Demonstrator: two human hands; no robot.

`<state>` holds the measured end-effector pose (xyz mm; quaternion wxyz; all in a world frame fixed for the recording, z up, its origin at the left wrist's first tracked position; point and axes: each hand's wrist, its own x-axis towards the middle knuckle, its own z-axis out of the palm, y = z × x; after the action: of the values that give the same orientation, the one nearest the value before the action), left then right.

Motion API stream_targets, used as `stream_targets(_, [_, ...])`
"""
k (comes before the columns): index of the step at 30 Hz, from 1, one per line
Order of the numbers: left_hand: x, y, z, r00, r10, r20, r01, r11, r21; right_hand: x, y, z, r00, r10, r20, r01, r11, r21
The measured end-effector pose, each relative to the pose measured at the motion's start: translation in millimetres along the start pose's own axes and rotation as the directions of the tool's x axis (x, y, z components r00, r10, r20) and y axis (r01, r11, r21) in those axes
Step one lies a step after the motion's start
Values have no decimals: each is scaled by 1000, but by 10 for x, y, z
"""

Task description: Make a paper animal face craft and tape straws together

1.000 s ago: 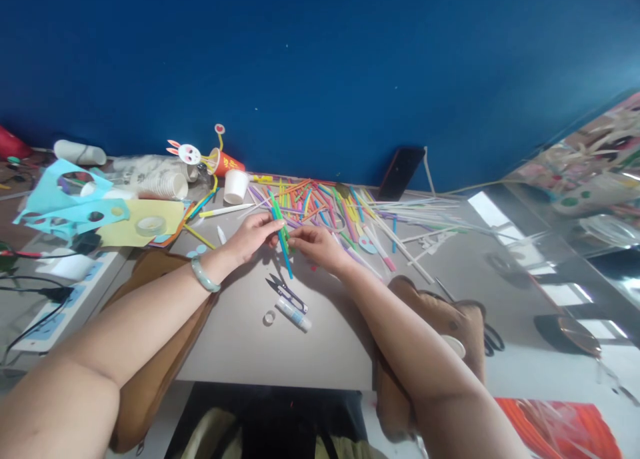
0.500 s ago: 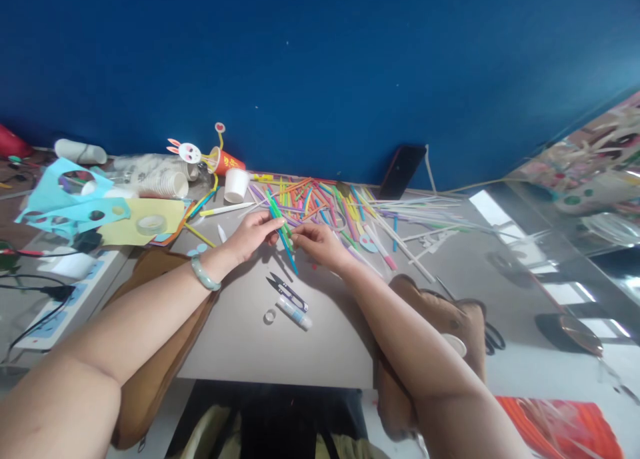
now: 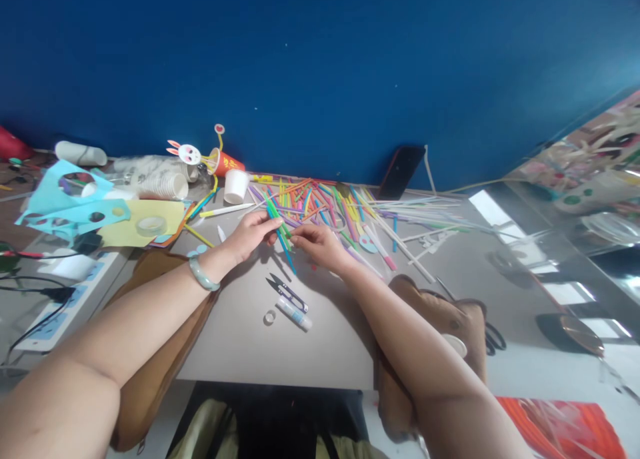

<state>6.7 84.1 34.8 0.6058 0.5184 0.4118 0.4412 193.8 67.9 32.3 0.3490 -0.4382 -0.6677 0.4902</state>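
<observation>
My left hand (image 3: pixel 250 236) pinches a small bundle of green and blue straws (image 3: pixel 281 234) that slants down toward me. My right hand (image 3: pixel 320 244) meets the bundle from the right, its fingertips closed on the same straws. Just behind both hands lies a wide heap of coloured straws (image 3: pixel 325 209) on the grey table (image 3: pixel 240 332). A pair of black thread snips (image 3: pixel 286 291) and an uncapped glue stick (image 3: pixel 295 314) with its cap (image 3: pixel 269 317) lie on the table in front of my hands. A pale green bangle (image 3: pixel 203 276) is on my left wrist.
Paper cups (image 3: pixel 235 186), a red cup with a bunny craft (image 3: pixel 200 156), stacked cups (image 3: pixel 160 178), tape roll (image 3: pixel 150 225) and coloured paper (image 3: pixel 70 202) sit at the left. A phone (image 3: pixel 403 171) leans on the blue wall. Brown bags (image 3: pixel 435 326) flank the table; long white straws (image 3: pixel 425 219) lie right.
The straw bundle has shifted slightly in my fingers and my right hand has closed in on it; both arms stay in nearly the same place.
</observation>
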Motion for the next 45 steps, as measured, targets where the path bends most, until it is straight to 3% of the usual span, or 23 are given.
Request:
stream_targets(4, [1,-29,-7,1000,-29,0,29,999,17,-26,-23,14,999,-44,16,45,994,-100])
stream_targets(10, [35,-101,-9,993,-36,-113,35,999,-4,13,23,17,985,-74,-158,27,960,-280])
stream_targets(16, [83,-107,-49,964,-37,-262,25,998,-51,33,121,12,972,-45,-232,-58,906,-419])
stream_targets(22, [88,-125,-48,967,-22,-253,3,997,-76,6,126,48,970,-16,-244,-118,845,-522])
stream_targets(32, [88,-72,23,948,-220,-228,201,974,-103,23,212,65,978,-59,-202,-77,792,-606])
stream_targets(36, [69,-20,47,936,-280,-213,273,960,-61,33,136,-13,968,-104,-229,-60,788,-612])
stream_targets(39, [63,1,52,935,-305,-182,302,952,-43,77,30,-139,939,-120,-321,-96,806,-584])
stream_targets(42, [72,0,44,938,-305,-165,304,952,-31,179,-75,-321,908,-160,-388,-159,724,-671])
stream_targets(45, [85,2,36,942,-289,-172,291,957,-17,351,-115,-502,918,-103,-384,-256,585,-769])
